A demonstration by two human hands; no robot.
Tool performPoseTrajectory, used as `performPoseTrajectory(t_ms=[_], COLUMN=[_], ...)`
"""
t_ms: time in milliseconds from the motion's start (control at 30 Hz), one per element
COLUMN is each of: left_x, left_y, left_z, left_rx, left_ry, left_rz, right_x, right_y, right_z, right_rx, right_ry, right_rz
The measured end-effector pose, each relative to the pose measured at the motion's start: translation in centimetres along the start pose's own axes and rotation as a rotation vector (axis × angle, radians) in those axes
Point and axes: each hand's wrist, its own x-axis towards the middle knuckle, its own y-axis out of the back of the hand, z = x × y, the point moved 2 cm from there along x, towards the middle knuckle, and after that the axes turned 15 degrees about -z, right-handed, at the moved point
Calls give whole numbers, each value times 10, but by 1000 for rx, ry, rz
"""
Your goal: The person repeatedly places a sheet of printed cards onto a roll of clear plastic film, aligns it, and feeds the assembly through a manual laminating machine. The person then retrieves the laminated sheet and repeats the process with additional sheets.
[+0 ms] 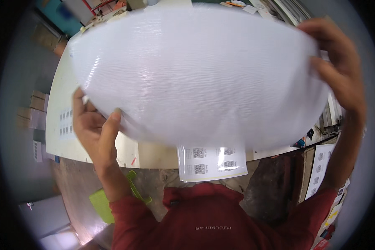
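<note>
A large white sheet (pixel 196 79), glossy and finely rippled, is held up over the worktable and hides most of its top. My left hand (pixel 98 131) pinches its lower left edge, with the thumb on the near face and the fingers behind. At the upper right edge, my right hand (pixel 339 66) grips the same sheet, slightly blurred. Below it, a printed sheet (pixel 212 168) with square black codes sticks out over the table's near edge. Another sheet of small codes (pixel 66 125) lies on the table (pixel 58 98) beside my left hand.
Cardboard boxes (pixel 37 102) are stacked at the left. A bright green plastic object (pixel 100 204) is on the floor below the table. Along the right are metal strips (pixel 331 112) and a leaning board of printed codes (pixel 319 168). Small clutter lines the far edge.
</note>
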Motion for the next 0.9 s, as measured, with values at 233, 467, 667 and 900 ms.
performPoseTrajectory(t_ms=[233,467,667,900], left_x=[-44,-56,-54,-58], left_y=[44,51,63,61], left_z=[-177,-206,-221,-192], left_rx=[-46,-87,-94,307], left_ry=[561,670,691,499], left_rz=[-159,-116,-118,-17], right_x=[86,90,101,155], right_y=[-238,-282,-283,-262], right_z=[115,94,94,126], right_rx=[-12,-109,-117,-345], right_ry=[-54,-67,-66,18], right_rz=[-198,-27,-32,-4])
